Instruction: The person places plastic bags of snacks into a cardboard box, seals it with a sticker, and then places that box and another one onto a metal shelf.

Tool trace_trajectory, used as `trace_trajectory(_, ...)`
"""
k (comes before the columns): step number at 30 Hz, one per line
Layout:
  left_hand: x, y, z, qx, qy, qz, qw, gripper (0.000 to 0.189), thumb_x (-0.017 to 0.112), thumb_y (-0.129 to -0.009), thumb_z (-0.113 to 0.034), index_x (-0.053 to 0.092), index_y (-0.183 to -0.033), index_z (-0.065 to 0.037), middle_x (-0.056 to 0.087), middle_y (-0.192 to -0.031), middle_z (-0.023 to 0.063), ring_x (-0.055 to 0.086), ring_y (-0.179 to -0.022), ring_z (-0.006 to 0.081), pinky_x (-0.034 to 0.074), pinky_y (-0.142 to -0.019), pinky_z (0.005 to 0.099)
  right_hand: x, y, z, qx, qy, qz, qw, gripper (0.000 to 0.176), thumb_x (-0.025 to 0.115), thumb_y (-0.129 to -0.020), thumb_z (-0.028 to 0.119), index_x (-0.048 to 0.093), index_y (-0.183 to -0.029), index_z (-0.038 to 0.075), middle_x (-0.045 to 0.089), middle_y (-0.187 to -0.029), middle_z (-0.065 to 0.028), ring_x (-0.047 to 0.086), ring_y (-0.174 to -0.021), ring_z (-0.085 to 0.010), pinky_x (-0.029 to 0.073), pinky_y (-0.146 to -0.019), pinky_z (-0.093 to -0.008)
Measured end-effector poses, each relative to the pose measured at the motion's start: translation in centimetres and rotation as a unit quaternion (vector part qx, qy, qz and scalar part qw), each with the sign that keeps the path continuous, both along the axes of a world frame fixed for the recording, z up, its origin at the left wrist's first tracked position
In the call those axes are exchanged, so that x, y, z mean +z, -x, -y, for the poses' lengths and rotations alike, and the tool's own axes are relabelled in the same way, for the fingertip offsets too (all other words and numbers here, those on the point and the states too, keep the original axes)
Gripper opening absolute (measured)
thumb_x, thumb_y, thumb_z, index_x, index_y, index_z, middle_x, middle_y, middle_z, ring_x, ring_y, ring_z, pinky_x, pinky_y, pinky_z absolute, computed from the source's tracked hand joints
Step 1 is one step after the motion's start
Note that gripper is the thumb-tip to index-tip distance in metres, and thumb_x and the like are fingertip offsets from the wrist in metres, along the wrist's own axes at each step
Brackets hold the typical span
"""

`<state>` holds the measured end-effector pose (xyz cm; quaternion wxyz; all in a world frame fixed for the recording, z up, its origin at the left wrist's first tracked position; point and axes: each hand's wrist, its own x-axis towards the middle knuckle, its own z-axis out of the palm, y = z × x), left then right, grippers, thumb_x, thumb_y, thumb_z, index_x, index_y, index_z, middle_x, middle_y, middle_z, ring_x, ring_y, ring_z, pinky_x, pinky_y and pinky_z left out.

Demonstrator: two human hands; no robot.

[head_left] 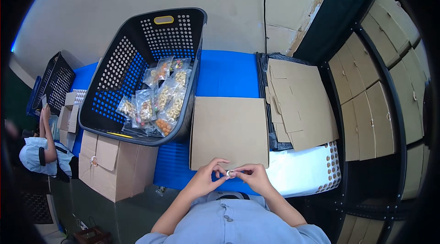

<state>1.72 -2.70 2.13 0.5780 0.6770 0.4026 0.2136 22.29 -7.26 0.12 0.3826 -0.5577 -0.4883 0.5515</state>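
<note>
Between the fingertips of both hands is a small round sticker (230, 173), pale with a darker middle. My left hand (210, 179) pinches its left side with thumb and finger, the other fingers loosely bent. My right hand (255, 178) grips the right side in a closed pinch. Just beyond the fingers lies a closed brown cardboard box (230, 129) on the blue table cover. To the right, a white sheet (298, 170) carries rows of round brown stickers near its right edge.
A large black basket (104, 127) with bags of nuts and dried snacks stands left. Below it sits a cardboard box (117, 166). Flat cardboard pieces (302, 102) lie right, beside shelves (401, 161) of boxes. A person (41, 154) works at far left.
</note>
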Motion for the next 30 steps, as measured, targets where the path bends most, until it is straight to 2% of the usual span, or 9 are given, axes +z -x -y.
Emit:
trace_trajectory(1, -0.6, -0.2, -0.1, -0.009, -0.002, -0.022, 1.0, 0.046, 0.072, -0.082, -0.006, 0.054, -0.124, -0.005, 0.069, -0.085, 0.0048, 0.058, -0.076, 0.0127, 0.048, -0.072, 0.0278, -0.4, -0.1, -0.1, -0.011, 0.096, 0.012, 0.995, 0.012, 0.074, -0.084, 0.012, 0.076, -0.091, 0.002, 0.07, -0.074, -0.0054, 0.058, -0.057, -0.0084, 0.045, -0.049, -0.0234)
trace_trajectory(5, -4.9, -0.2, 1.0, -0.004, 0.002, -0.045, 0.999, 0.043, 0.072, -0.081, -0.006, 0.056, -0.121, -0.006, 0.069, -0.085, 0.0044, 0.054, -0.072, 0.0129, 0.047, -0.07, 0.028, -4.3, 0.1, 0.7, -0.024, 0.146, 0.032, 0.988, 0.016, 0.074, -0.084, 0.013, 0.074, -0.091, -0.001, 0.07, -0.07, -0.0049, 0.054, -0.048, -0.007, 0.04, -0.04, -0.0223)
trace_trajectory(7, -6.2, -0.2, 1.5, 0.019, 0.005, -0.075, 0.997, 0.039, 0.071, -0.081, -0.005, 0.059, -0.118, -0.005, 0.07, -0.084, 0.005, 0.055, -0.072, 0.0136, 0.048, -0.069, 0.0284, -6.6, -0.1, 1.4, -0.035, 0.186, -0.037, 0.981, 0.021, 0.075, -0.084, 0.016, 0.074, -0.093, -0.003, 0.07, -0.073, -0.006, 0.053, -0.046, -0.0079, 0.04, -0.039, -0.0224)
trace_trajectory(14, -8.3, 0.8, 0.0, 0.161, -0.095, -0.067, 0.98, 0.026, 0.068, -0.082, -0.006, 0.064, -0.107, -0.006, 0.065, -0.088, 0.0062, 0.057, -0.074, 0.0187, 0.049, -0.07, 0.0306, -9.0, 0.7, 0.9, -0.12, 0.133, -0.025, 0.983, 0.03, 0.075, -0.083, 0.013, 0.057, -0.101, -0.004, 0.068, -0.07, -0.0103, 0.054, -0.044, -0.0102, 0.04, -0.037, -0.0244)
trace_trajectory(16, -7.8, 0.8, -0.4, 0.153, -0.111, -0.083, 0.978, 0.023, 0.068, -0.082, -0.007, 0.065, -0.105, -0.007, 0.064, -0.092, 0.0078, 0.058, -0.079, 0.0223, 0.049, -0.075, 0.0323, -9.3, 1.0, 0.8, -0.14, 0.117, -0.017, 0.983, 0.037, 0.076, -0.081, 0.007, 0.043, -0.096, 0.004, 0.065, -0.066, -0.0099, 0.053, -0.044, -0.0102, 0.038, -0.034, -0.0236)
trace_trajectory(19, -7.5, 0.3, -0.4, 0.136, -0.139, -0.133, 0.972, 0.023, 0.069, -0.081, -0.009, 0.066, -0.104, -0.009, 0.062, -0.104, 0.0081, 0.057, -0.094, 0.0262, 0.047, -0.086, 0.0353, -9.0, 1.2, 0.7, -0.146, 0.125, -0.003, 0.981, 0.039, 0.077, -0.081, 0.006, 0.039, -0.092, 0.006, 0.065, -0.067, -0.0106, 0.054, -0.044, -0.0106, 0.038, -0.033, -0.0242)
trace_trajectory(24, -8.5, -0.4, 0.1, 0.052, -0.242, -0.148, 0.958, 0.018, 0.075, -0.079, -0.021, 0.074, -0.097, -0.019, 0.054, -0.125, 0.0056, 0.044, -0.122, 0.0288, 0.029, -0.109, 0.0481, -9.4, 1.6, 0.6, -0.167, 0.113, 0.007, 0.979, 0.035, 0.075, -0.081, 0.005, 0.041, -0.092, 0.004, 0.065, -0.067, -0.0119, 0.055, -0.045, -0.0116, 0.039, -0.034, -0.0256)
trace_trajectory(27, -8.8, -0.7, 0.2, 0.013, -0.261, -0.158, 0.952, 0.018, 0.076, -0.077, -0.025, 0.076, -0.095, -0.023, 0.054, -0.127, 0.0044, 0.042, -0.125, 0.0289, 0.02, -0.113, 0.0549, -10.2, 1.3, 0.8, -0.172, 0.11, -0.004, 0.979, 0.033, 0.074, -0.082, 0.005, 0.043, -0.092, 0.003, 0.066, -0.067, -0.0124, 0.056, -0.045, -0.0122, 0.041, -0.035, -0.0264)
trace_trajectory(30, -9.1, -0.8, 0.2, 0.022, -0.25, -0.15, 0.956, 0.018, 0.078, -0.074, -0.022, 0.077, -0.093, -0.023, 0.055, -0.127, 0.0038, 0.042, -0.126, 0.028, 0.012, -0.116, 0.0542, -10.8, 1.0, 0.9, -0.17, 0.114, -0.032, 0.978, 0.032, 0.074, -0.082, 0.006, 0.043, -0.093, 0.003, 0.066, -0.067, -0.0123, 0.056, -0.045, -0.012, 0.041, -0.036, -0.026)
